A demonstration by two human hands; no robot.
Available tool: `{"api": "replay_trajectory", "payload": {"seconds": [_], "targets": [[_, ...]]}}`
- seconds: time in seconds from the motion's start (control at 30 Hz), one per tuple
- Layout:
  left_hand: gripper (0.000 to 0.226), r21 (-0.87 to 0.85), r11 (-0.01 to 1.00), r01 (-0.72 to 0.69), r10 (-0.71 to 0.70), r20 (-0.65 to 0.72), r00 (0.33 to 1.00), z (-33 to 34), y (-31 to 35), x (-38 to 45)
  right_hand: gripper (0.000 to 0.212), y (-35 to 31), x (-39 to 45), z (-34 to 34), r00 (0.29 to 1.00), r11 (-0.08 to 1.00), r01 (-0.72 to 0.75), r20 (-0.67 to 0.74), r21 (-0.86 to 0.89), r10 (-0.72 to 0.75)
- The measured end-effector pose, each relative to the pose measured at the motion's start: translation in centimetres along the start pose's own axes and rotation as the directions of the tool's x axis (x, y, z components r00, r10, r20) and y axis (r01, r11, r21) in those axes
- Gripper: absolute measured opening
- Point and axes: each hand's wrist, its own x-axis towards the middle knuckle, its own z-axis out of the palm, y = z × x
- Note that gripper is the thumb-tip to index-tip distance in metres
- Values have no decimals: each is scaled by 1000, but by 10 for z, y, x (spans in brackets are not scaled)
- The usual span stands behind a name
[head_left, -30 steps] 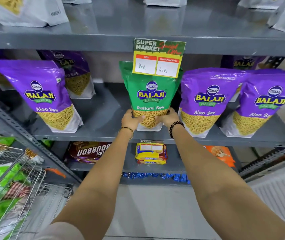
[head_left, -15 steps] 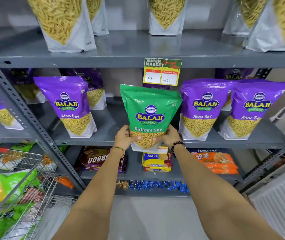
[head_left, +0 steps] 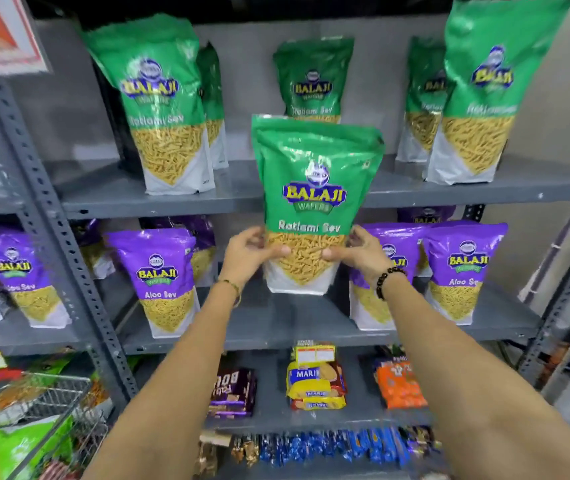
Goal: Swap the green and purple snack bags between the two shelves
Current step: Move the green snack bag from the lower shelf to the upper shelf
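Green snack bag (head_left: 314, 188) held upright in mid-air in front of the shelving, long axis vertical, label facing the camera. Left hand (head_left: 247, 252) and right hand (head_left: 359, 252) pinch its lower third from either side, thumbs on the front over the clear window, fingers wrapped behind; both grips closed on the bag, neither hand nearer than the other. Bag's top edge sits above the upper shelf (head_left: 207, 199) lip, its base hangs below that lip, level with the purple snack bags (head_left: 160, 271) on the lower shelf (head_left: 276, 327). Open gap on the upper shelf lies straight behind and above the bag's base, between the green bags left (head_left: 162, 109) and right (head_left: 477, 95). Judgement: base must rise clear of the lip, then go forward; bag is top-heavy above the grip and may tip.
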Motion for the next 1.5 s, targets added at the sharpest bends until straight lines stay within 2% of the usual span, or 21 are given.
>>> {"api": "replay_trajectory", "payload": {"seconds": [0.1, 0.27, 0.4, 0.7, 0.9, 1.03, 1.1, 1.2, 1.37, 1.5], "targets": [[41, -28, 994, -103, 103, 8, 995, 1, 50, 21, 37, -50, 15, -7, 995, 995, 99, -5, -7, -99], [21, -72, 975, -212, 211, -29, 977, 10, 117, 61, 24, -118, 44, -7, 962, 965, 263, -86, 14, -261], [25, -106, 973, -207, 206, -21, 978, 24, 131, 92, 37, -138, 73, -7, 953, 954, 295, -94, 55, -289], [17, -98, 980, -172, 168, -55, 984, 50, 94, 137, 38, -104, 128, -13, 951, 954, 298, -105, 42, -292], [21, -27, 983, -182, 180, -60, 982, 59, 83, 157, 37, -99, 146, -14, 935, 938, 335, -91, -90, -343], [16, -82, 991, -107, 108, 2, 994, 55, 58, 155, 37, -84, 148, -26, 941, 934, 292, -110, -207, -319], [27, -71, 995, -65, 71, 93, 993, 52, 54, 155, 36, -77, 149, -35, 962, 949, 252, -54, -188, -266], [47, 7, 999, -37, 35, 158, 987, 53, 56, 154, 48, -73, 151, -39, 979, 951, 204, 52, -230, -198], [46, -5, 999, -38, 39, 107, 994, 55, 58, 151, 74, -71, 153, -37, 978, 925, 201, 21, -323, -205], [44, -20, 999, -36, 38, 102, 994, 55, 59, 150, 79, -72, 152, -35, 981, 919, 191, 25, -346, -195]]}}
